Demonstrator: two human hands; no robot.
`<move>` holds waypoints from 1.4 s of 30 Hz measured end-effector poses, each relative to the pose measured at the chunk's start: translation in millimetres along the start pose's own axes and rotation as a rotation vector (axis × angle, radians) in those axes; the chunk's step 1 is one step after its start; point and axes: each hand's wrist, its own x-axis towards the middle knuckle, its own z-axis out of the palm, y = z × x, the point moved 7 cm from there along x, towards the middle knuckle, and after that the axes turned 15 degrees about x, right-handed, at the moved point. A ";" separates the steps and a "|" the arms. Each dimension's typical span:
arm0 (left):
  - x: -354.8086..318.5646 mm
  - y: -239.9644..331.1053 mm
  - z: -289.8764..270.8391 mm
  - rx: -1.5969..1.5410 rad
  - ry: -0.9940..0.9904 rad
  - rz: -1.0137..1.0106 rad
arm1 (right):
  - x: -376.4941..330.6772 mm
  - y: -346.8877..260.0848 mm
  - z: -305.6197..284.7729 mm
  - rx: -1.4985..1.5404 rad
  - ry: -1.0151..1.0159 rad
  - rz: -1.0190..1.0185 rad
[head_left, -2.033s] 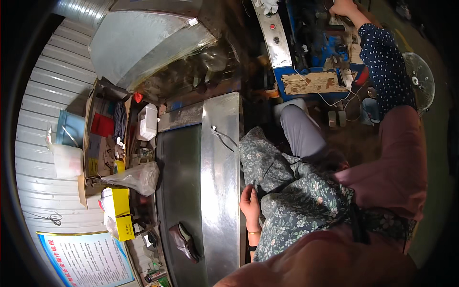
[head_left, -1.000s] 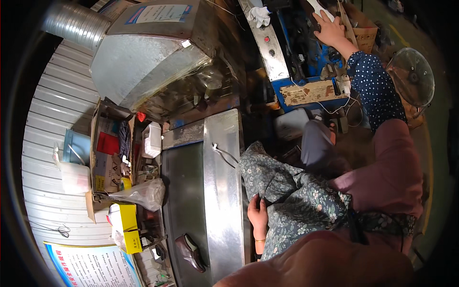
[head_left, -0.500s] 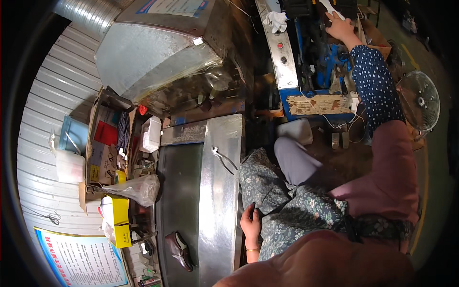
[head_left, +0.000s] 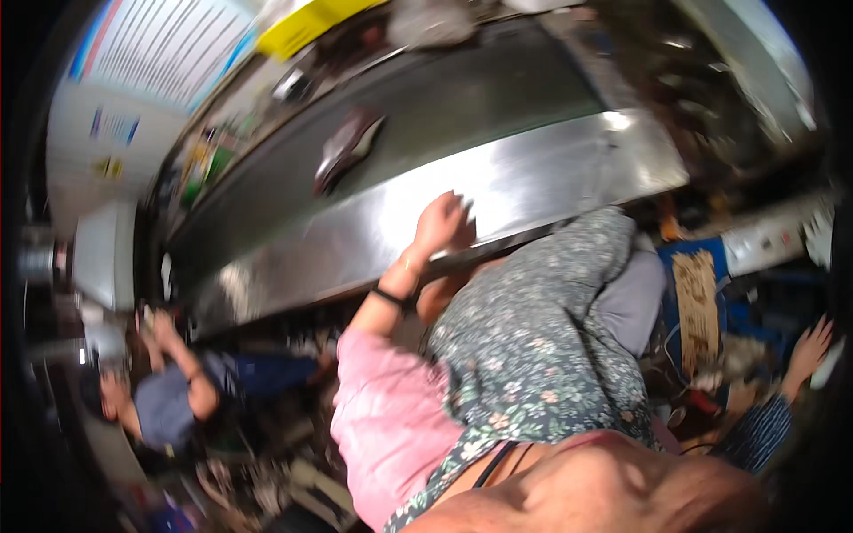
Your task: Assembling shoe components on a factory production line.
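Head view: we are seeing our left hand point(head_left: 442, 222) over one silvery metal ledge point(head_left: 551, 169), its grip too blurred to tell. One brown leather shoe point(head_left: 348, 151) is lying beyond it, leftward, on one dark flat belt point(head_left: 489, 98). Our right hand point(head_left: 809, 351) is showing fingers apart beside one white object point(head_left: 829, 365).

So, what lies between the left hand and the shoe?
In the head view, no object shows between the left hand and the brown shoe: just dark surface and shiny metal ledge, somewhat blurred.
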 end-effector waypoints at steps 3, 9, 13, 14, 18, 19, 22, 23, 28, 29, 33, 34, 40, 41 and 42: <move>5.4 -116.2 -40.3 0.205 0.406 -0.168 | -48.1 -181.6 -34.4 0.851 -0.070 -0.193; 10.7 -284.2 -127.1 0.588 0.373 -0.740 | -266.4 -387.7 -6.1 1.654 -0.864 0.443; 46.0 -298.2 -103.9 0.545 -0.043 -0.803 | -330.4 -381.1 29.4 1.540 -0.838 0.581; 61.3 -274.3 -92.5 0.595 -0.104 -0.718 | -321.3 -374.4 19.1 1.534 -0.828 0.599; 80.1 -206.7 -65.1 0.527 -0.059 -0.627 | -237.0 -377.5 -29.4 1.650 -0.749 0.648; 80.6 -212.4 -74.4 0.469 0.124 -0.556 | -212.6 -384.9 -39.4 1.766 -0.705 0.692; 107.5 -197.7 -58.8 0.258 -0.020 -0.621 | -145.1 -384.0 -35.6 1.827 -0.418 0.563; 103.5 -200.9 -63.0 0.178 -0.011 -0.637 | -118.7 -395.1 -34.8 1.877 -0.347 0.534; 33.4 -127.3 -25.8 -1.410 -0.196 -0.448 | -16.2 -442.5 -131.7 2.351 -0.375 0.393; 15.3 -84.7 -4.2 -1.565 -0.246 -0.399 | -5.4 -449.4 -137.8 2.349 -0.423 0.328; -61.4 58.4 37.2 -2.265 -0.423 -0.041 | 78.4 -494.8 -282.7 2.876 -0.402 0.027; -81.8 100.8 64.4 -2.384 -0.924 -0.096 | 93.9 -490.3 -305.2 3.096 -0.360 -0.052; -59.9 201.7 52.7 -1.349 -0.763 0.290 | 67.3 -386.9 -255.8 2.675 -0.309 0.396; -57.0 217.9 33.0 -1.179 -0.565 0.517 | 52.4 -401.7 -266.4 2.704 -0.343 0.356; -50.6 234.1 34.2 -0.800 -0.489 0.623 | 38.3 -420.9 -272.1 2.527 -0.476 0.133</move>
